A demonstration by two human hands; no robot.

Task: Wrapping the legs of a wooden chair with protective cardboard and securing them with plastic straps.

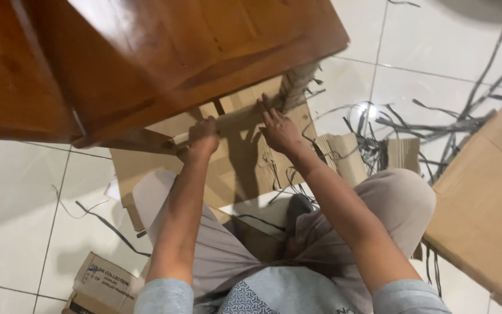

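I sit on a white tiled floor with my legs bent, reaching under a brown wooden cabinet (164, 52). My left hand (203, 135) is closed around a long strip of cardboard (233, 119) just below the cabinet's edge. My right hand (277, 127) presses with spread fingers on the same strip, further right. Flat cardboard sheets (245, 166) lie on the floor beneath both hands.
A large cardboard box (486, 197) stands at the right. Grey plastic straps (437, 125) sprawl across the tiles behind it, next to folded cardboard pieces (347, 157). A small printed carton (103, 285) lies at the bottom left.
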